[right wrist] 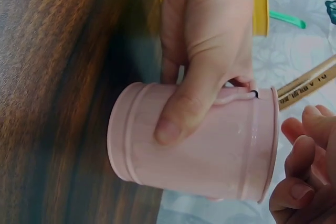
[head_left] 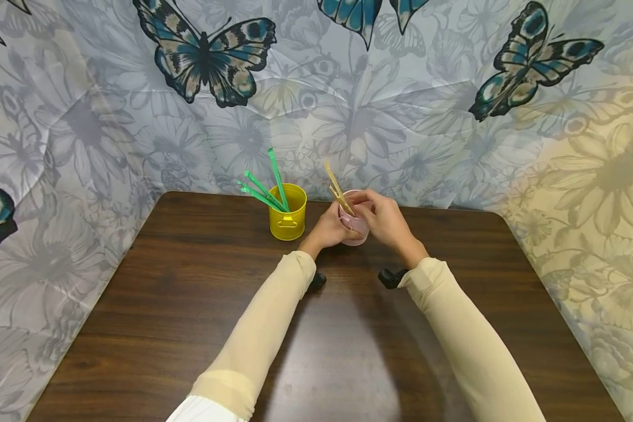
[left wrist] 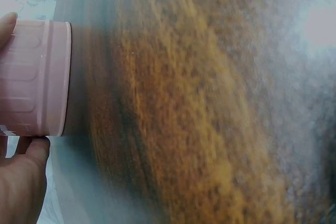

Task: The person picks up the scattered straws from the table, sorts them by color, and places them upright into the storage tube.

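A small pink metal bucket (head_left: pixel 354 230) stands at the back of the table. My left hand (head_left: pixel 329 227) grips its side, and the thumb lies across the wall in the right wrist view. Slim brown sticks (head_left: pixel 336 187) lean out of the bucket toward the left; one shows dark printing in the right wrist view. At the bucket's mouth is my right hand (head_left: pixel 384 218). Its loosely curled fingers (right wrist: pixel 300 174) are just beyond the rim in the right wrist view, and nothing shows between them. The bucket's inside is mostly hidden.
Left of the pink bucket stands a yellow bucket (head_left: pixel 287 225) with several slim green sticks (head_left: pixel 266 190) leaning in it. The dark wooden table (head_left: pixel 190 281) ends just behind both buckets, against a butterfly-patterned cloth (head_left: pixel 348 117).
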`<control>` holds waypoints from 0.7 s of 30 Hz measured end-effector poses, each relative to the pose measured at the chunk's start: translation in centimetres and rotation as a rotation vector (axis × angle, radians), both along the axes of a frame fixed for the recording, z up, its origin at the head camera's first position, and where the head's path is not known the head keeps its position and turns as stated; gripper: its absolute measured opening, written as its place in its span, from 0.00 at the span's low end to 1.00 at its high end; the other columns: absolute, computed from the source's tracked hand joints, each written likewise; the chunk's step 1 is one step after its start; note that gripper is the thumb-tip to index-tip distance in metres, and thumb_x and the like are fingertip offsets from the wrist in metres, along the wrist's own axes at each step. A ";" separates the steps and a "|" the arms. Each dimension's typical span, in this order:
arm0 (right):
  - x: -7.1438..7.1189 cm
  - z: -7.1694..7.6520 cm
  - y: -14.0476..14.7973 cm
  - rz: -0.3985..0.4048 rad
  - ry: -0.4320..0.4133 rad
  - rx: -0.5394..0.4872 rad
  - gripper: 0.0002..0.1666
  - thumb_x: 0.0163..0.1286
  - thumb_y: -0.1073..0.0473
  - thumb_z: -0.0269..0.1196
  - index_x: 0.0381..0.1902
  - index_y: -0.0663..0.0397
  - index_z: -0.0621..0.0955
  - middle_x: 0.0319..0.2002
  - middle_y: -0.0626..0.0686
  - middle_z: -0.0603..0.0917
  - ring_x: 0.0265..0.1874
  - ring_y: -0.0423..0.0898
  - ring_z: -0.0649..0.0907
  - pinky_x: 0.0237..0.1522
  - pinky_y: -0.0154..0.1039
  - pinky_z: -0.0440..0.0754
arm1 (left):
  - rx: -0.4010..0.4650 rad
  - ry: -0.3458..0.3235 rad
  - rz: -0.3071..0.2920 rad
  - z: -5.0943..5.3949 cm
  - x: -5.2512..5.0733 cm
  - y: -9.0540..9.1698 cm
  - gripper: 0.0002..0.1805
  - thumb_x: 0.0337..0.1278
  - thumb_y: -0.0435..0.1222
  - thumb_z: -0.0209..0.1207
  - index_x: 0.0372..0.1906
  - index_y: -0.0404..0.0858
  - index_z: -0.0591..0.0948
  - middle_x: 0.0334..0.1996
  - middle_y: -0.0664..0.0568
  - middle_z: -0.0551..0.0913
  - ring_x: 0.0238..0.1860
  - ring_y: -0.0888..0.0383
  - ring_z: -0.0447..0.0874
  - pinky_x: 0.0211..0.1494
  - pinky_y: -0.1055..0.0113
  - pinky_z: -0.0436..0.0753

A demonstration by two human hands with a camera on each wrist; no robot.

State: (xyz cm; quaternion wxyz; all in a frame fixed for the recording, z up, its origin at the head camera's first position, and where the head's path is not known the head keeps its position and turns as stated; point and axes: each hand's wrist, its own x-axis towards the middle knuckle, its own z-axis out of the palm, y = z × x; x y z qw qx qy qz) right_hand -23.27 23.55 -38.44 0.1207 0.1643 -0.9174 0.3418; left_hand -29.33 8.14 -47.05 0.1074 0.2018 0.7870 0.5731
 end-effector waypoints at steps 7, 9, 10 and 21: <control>0.7 0.0 1.0 -0.020 0.042 0.012 0.13 0.75 0.60 0.62 0.55 0.55 0.84 0.50 0.55 0.89 0.27 0.48 0.77 0.30 0.40 0.75 | -0.051 0.012 0.016 0.3 0.1 0.0 0.58 0.40 0.38 0.81 0.77 0.46 0.58 0.66 0.46 0.77 0.64 0.50 0.79 0.69 0.57 0.79; 1.0 -0.1 1.3 -0.020 0.050 0.012 0.13 0.75 0.60 0.63 0.53 0.56 0.84 0.48 0.55 0.88 0.27 0.48 0.76 0.29 0.38 0.74 | -0.060 0.015 0.020 0.4 0.2 0.0 0.58 0.39 0.38 0.81 0.77 0.44 0.58 0.66 0.46 0.78 0.63 0.50 0.79 0.69 0.57 0.79; 1.1 -0.1 1.5 -0.017 0.055 0.014 0.12 0.75 0.60 0.62 0.53 0.56 0.84 0.48 0.55 0.88 0.26 0.48 0.76 0.29 0.38 0.74 | -0.059 0.015 0.020 0.4 0.2 0.0 0.58 0.40 0.37 0.81 0.76 0.43 0.59 0.66 0.45 0.77 0.63 0.50 0.79 0.69 0.57 0.79; 1.1 0.6 2.3 0.015 0.106 0.045 0.14 0.76 0.59 0.62 0.55 0.56 0.83 0.50 0.55 0.87 0.23 0.47 0.75 0.26 0.35 0.74 | 0.007 0.067 0.033 1.3 0.4 -0.7 0.63 0.36 0.32 0.82 0.78 0.41 0.55 0.67 0.44 0.74 0.65 0.49 0.77 0.72 0.55 0.76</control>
